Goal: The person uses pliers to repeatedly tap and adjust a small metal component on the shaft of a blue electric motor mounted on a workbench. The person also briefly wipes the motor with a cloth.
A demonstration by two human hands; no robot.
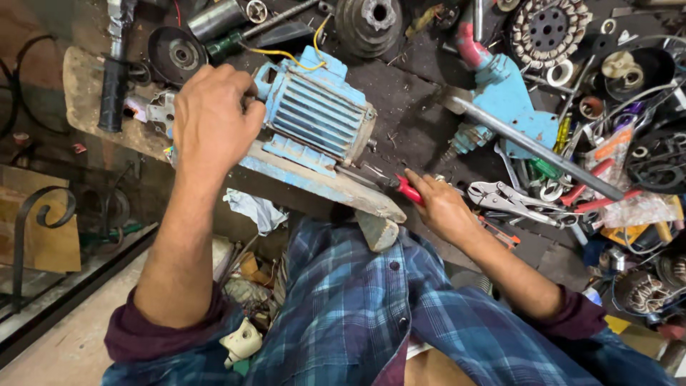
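Light blue paint, worn and dirty, covers the small electric motor (318,114), which has cooling ribs along its body and lies on its side on a wooden board (336,186) at the middle of a dark, crowded workbench. The left hand (214,118) lies over the left end of the motor, the palm down and the fingers bent around this end, so it grips the housing. The right hand (443,207) is just to the right of the board below the motor; its fingers close around the red handle of a screwdriver (400,187), and the thin shaft points to the lower right corner of the motor. A yellow wire (286,53) comes out from the top of the motor. To the right of the motor lies a second blue machine part (504,93) with a long grey metal bar (536,146) across it. Near the right hand, further from the motor, locking pliers (511,199) rest among red-handled tools (597,187). Above the motor stands a dark pulley (368,25), and to its far upper right a round stator with copper windings (547,30). Left of the motor lies a black rubber grip (112,93).
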